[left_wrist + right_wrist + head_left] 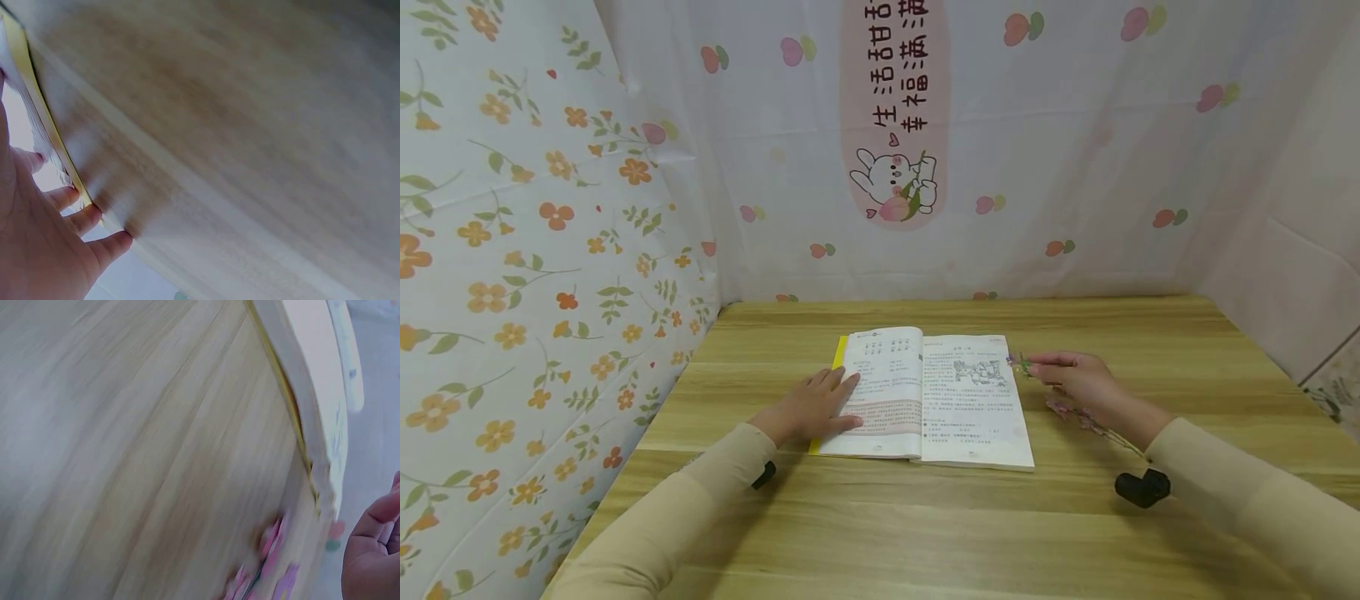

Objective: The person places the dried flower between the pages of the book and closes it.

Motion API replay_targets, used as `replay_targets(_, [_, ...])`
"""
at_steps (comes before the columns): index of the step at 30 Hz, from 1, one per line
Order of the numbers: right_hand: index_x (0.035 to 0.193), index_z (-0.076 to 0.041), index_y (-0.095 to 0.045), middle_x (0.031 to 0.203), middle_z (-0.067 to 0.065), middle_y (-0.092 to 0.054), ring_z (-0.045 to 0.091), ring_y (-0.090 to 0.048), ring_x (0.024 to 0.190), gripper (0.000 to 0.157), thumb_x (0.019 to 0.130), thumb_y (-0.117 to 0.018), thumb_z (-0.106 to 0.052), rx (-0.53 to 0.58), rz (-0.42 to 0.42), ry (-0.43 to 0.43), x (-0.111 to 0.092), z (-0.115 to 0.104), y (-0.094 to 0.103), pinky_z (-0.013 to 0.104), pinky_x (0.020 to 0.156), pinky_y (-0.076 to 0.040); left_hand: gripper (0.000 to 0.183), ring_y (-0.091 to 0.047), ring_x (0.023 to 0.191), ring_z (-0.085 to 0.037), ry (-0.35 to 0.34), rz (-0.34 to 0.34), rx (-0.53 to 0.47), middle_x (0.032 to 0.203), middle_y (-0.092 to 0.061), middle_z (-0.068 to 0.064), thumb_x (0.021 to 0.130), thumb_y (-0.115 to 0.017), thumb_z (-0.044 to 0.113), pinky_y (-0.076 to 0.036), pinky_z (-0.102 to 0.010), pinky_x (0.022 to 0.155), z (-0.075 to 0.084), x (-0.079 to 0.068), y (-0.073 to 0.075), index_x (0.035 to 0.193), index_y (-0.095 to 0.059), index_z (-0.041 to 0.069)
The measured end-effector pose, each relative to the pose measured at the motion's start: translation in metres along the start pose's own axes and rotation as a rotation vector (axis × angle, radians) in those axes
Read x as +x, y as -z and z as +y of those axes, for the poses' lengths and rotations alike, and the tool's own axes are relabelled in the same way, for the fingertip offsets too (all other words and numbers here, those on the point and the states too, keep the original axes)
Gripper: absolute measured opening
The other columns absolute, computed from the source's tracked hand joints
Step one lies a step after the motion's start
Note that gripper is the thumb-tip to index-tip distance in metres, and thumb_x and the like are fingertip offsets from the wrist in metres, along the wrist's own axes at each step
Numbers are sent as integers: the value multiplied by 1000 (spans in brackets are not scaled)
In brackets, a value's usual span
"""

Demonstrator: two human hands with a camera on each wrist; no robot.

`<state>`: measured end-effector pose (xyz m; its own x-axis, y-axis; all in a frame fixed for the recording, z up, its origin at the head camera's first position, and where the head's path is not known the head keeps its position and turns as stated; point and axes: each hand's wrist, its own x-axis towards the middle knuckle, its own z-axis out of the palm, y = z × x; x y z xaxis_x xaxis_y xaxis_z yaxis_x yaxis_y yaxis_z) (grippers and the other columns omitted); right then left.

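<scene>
An open book (970,417) with printed pages and a yellow cover lies on the wooden table. My left hand (816,406) rests on its left page, fingers spread; in the left wrist view, the fingertips (115,245) reach past the yellow cover edge (53,128). To the right of the book, my right hand (1088,387) pinches a small sprig with purple flowers (1013,361) by its green stem, close to the right page. Beneath that hand lies a pink flower sprig (1078,414) on the table. The right wrist view shows curled right fingers (381,509), but the pinched stem is hidden there.
The wooden table (880,533) meets a patterned curtain (775,167) at the back, and a floral curtain (497,275) hangs along the left. Black wrist devices (1142,487) sit under both sleeves.
</scene>
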<state>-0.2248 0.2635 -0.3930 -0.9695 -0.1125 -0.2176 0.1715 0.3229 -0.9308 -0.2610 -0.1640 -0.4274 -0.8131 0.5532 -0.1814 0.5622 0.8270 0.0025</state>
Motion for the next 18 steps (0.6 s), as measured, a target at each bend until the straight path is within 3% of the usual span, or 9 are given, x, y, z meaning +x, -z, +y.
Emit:
replay_targets(3, [143, -5, -47, 103, 7, -55, 15, -37, 48, 57, 95, -64, -33, 48, -21, -11, 5, -4, -12, 33, 44, -39, 84, -24, 141, -37, 1, -2, 4, 156, -26, -18, 94, -40, 66, -23, -50, 111, 0, 0, 0, 156, -20, 14])
replay_targets(6, [141, -4, -49, 112, 5, -60, 12, -48, 61, 58, 94, -66, -32, 58, -17, -8, 10, -8, -24, 28, 50, -39, 83, -25, 140, -37, -3, 10, 3, 155, -27, -18, 95, -41, 65, -24, -51, 111, 0, 0, -1, 156, -21, 13])
replay_targets(8, [138, -2, -52, 114, 1, -63, 16, -55, 81, 56, 92, -68, -31, 66, 0, -10, 14, -10, -33, 27, 62, -44, 83, -26, 140, -38, -7, 15, 1, 155, -27, -19, 95, -42, 65, -24, -51, 111, -1, 0, -1, 156, -22, 12])
replay_targets(10, [135, 0, -55, 112, 0, -63, 20, -53, 99, 54, 92, -70, -29, 70, 8, -8, 19, -11, -41, 30, 76, -44, 83, -26, 140, -38, -12, 15, 0, 155, -27, -19, 95, -41, 65, -24, -52, 110, -1, 0, -2, 156, -21, 12])
replay_targets(12, [132, -1, -57, 105, -2, -64, 22, -52, 100, 52, 90, -71, -28, 85, 11, -20, 23, -13, -49, 33, 83, -43, 83, -26, 140, -39, -23, 21, -7, 154, -27, -20, 95, -41, 65, -25, -53, 110, -2, 1, -3, 156, -22, 11])
replay_targets(18, [129, -3, -60, 101, -1, -61, 20, -48, 90, 47, 90, -72, -26, 89, 4, -29, 32, -20, -71, 30, 75, -40, 83, -25, 140, -39, -14, 5, -12, 155, -25, -20, 95, -41, 64, -25, -53, 110, 0, 0, 0, 156, -21, 12])
